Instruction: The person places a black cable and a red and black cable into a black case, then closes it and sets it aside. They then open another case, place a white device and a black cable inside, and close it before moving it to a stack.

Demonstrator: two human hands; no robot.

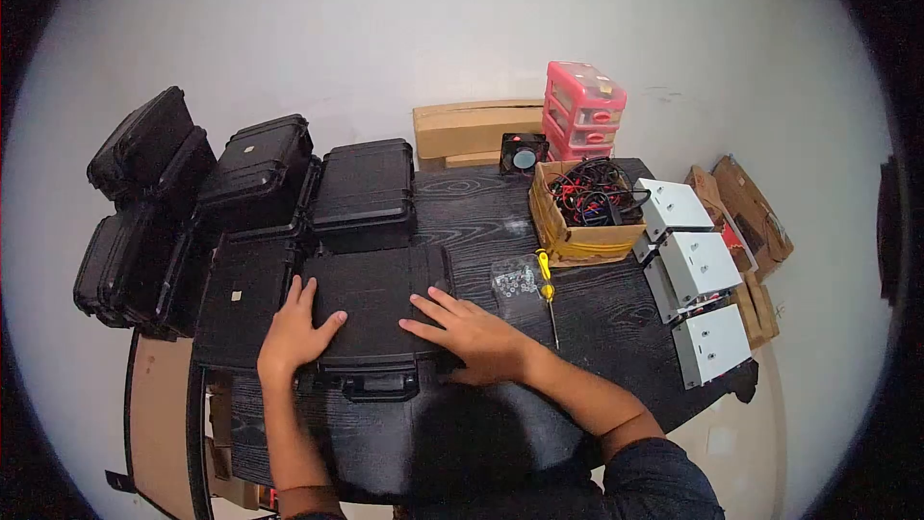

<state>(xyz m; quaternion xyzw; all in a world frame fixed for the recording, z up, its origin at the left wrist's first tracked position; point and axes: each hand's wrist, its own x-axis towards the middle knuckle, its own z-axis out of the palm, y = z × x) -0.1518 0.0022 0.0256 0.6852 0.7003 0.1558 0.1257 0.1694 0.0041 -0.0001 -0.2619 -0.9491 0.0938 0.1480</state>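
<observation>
We can't see inside the shut black case (371, 303), or the bits of its lid that are under our left hand (296, 332) and right hand (481, 342), and our dark right sleeve (664, 481) is cut off at the bottom of our view. The bits in the clear bag (515, 277) are too small for us to name, and the messy wires (587, 188) hide the bottom of the brown box (592, 247). At the far right, a dark thing (891, 231) is too blurry for us to tell what it is.
</observation>
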